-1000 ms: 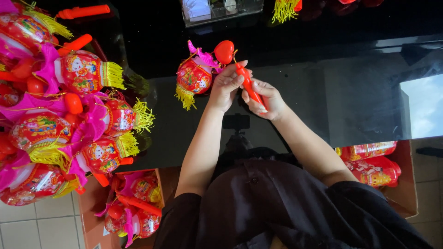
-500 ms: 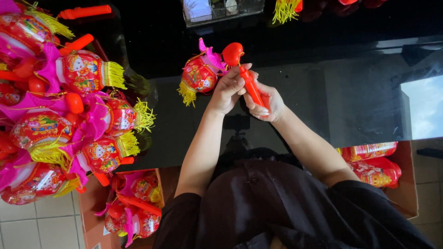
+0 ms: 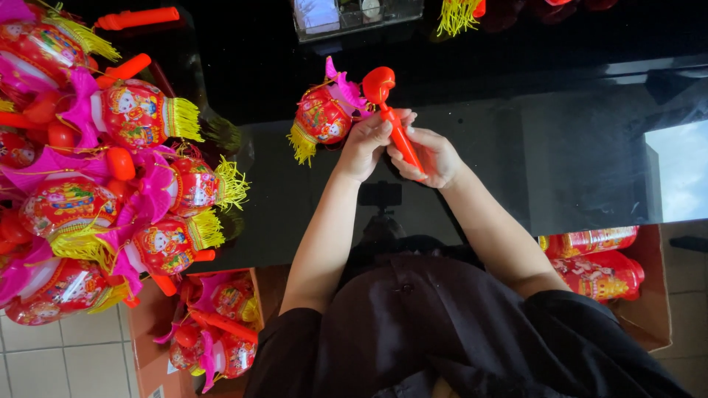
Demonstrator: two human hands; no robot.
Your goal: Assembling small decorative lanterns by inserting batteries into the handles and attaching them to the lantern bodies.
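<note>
Both hands hold the orange handle (image 3: 400, 135) above the dark bench (image 3: 575, 140). The left hand (image 3: 366, 141) pinches its upper shaft; the right hand (image 3: 435, 156) closes around its lower end. Its long axis runs diagonally, hooked tip pointing up-left toward the red lantern (image 3: 322, 114) with yellow fringe.

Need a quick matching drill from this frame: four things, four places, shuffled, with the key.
Things:
1. red lantern with yellow tassel
2. orange-red handle
3. pile of finished lanterns
4. clear box

Places:
A. far edge of the black table
B. gripped by left hand and right hand
C. heaped at image left
D. hanging just left of the hands

Pairs: 1-D, 2-B, 3-C, 4-A
</note>
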